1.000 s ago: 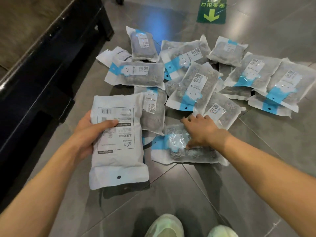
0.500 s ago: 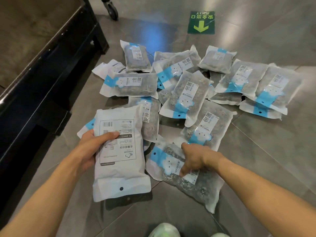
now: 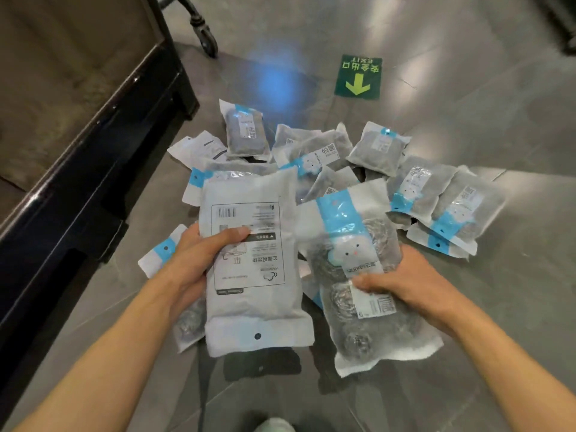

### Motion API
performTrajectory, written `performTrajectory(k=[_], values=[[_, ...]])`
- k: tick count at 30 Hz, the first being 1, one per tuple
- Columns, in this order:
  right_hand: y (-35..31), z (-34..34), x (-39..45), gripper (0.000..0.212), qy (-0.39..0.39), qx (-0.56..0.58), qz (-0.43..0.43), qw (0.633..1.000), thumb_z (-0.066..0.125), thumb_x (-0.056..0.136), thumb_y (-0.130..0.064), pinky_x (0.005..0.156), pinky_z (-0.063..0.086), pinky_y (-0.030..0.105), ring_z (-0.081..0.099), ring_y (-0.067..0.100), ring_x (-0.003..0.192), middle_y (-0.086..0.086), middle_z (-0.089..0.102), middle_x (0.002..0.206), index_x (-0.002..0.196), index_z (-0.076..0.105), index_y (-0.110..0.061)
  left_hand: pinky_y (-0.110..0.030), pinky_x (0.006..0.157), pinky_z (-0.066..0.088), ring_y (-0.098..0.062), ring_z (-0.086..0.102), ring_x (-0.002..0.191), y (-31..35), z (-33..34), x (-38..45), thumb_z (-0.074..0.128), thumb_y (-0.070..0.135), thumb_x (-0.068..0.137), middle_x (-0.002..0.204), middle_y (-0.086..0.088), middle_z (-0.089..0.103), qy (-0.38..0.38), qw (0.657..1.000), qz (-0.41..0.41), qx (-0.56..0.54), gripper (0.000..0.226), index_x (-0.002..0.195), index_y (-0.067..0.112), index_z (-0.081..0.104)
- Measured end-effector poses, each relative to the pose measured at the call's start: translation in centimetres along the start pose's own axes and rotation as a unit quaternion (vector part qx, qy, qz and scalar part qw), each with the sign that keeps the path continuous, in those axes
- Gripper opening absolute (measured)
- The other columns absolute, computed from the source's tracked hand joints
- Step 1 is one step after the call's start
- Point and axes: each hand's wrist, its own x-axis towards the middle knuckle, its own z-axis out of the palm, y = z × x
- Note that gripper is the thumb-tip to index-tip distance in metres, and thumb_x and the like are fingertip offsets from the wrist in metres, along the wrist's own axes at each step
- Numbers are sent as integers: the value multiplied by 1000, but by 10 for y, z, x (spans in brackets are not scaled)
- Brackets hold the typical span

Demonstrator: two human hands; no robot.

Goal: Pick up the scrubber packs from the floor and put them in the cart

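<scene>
My left hand (image 3: pixel 199 260) grips a white scrubber pack (image 3: pixel 252 263), its printed back facing me, with a second pack (image 3: pixel 187 322) tucked behind it. My right hand (image 3: pixel 402 282) holds another scrubber pack (image 3: pixel 358 266) with a blue band and steel scrubbers showing through. Both packs are lifted off the floor. Several more scrubber packs (image 3: pixel 377 148) lie in a heap on the grey tiles beyond my hands. The black cart (image 3: pixel 103 145) stands at the left, its brown shelf higher than the packs.
A cart wheel (image 3: pixel 204 35) is at the top, left of centre. A green exit arrow sign (image 3: pixel 358 77) is stuck to the floor behind the heap. My shoe (image 3: pixel 274 425) shows at the bottom edge. Grey tile floor spreads to the right.
My right hand closed on the blue-banded pack and raised it off the floor. My left hand lifted its white pack higher. The view tilted up toward the cart.
</scene>
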Motion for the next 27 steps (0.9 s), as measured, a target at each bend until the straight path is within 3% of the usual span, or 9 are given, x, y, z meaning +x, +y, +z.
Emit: performTrajectory(k=[4,7,9,12,16,21,24,27], values=[[-97,-30,-60,43,26,58,-3,998,87,72,-4,94,58,46,78,25,95,6,81,101,112,75,-13,-39,77,65,-29,78,96,100,19,-72,75,9,80,109,-14,79,-9,1000,-1,-2,38,117,6,72],[-205,-49,-116,41,28,101,-19,994,84,73,0,93,59,48,78,31,97,11,81,103,112,75,-8,-43,79,65,-35,76,101,204,26,-145,77,10,77,113,-17,77,-3,1000,1,-9,45,121,4,70],[-288,-64,-161,42,23,119,-29,992,83,71,-1,85,62,45,78,33,94,15,80,101,113,75,-4,-41,76,65,-36,76,101,281,30,-202,75,6,80,113,-18,77,13,1000,8,-15,42,121,3,69],[-413,-84,-227,33,9,141,-60,988,80,73,3,60,62,30,78,21,71,13,81,87,105,74,2,-40,73,66,-35,76,98,396,35,-292,71,1,86,110,-17,78,40,998,24,-33,31,117,4,71],[-543,-96,-301,44,-60,140,-107,982,80,65,-2,60,62,31,78,23,71,16,80,89,109,73,1,-42,72,65,-34,77,95,504,46,-406,70,2,86,112,-19,77,83,991,68,-84,34,120,3,70],[-658,-89,-376,66,-176,101,-152,967,98,37,-21,54,61,32,76,25,64,16,80,83,97,77,-4,-48,78,64,-39,75,103,565,57,-533,74,6,79,116,-21,75,149,967,153,-140,44,123,4,69],[-706,-67,-419,44,-252,88,-171,949,83,57,-9,52,62,33,76,24,62,15,80,82,100,74,-5,-46,76,64,-38,75,100,568,43,-614,75,0,79,116,-23,75,220,938,201,-175,41,120,1,71],[-737,-25,-456,39,-342,40,-189,920,78,64,-5,58,65,40,77,30,69,22,79,92,103,74,-5,-47,79,64,-38,75,100,549,28,-697,73,5,79,115,-21,76,319,895,235,-202,41,120,2,71]])
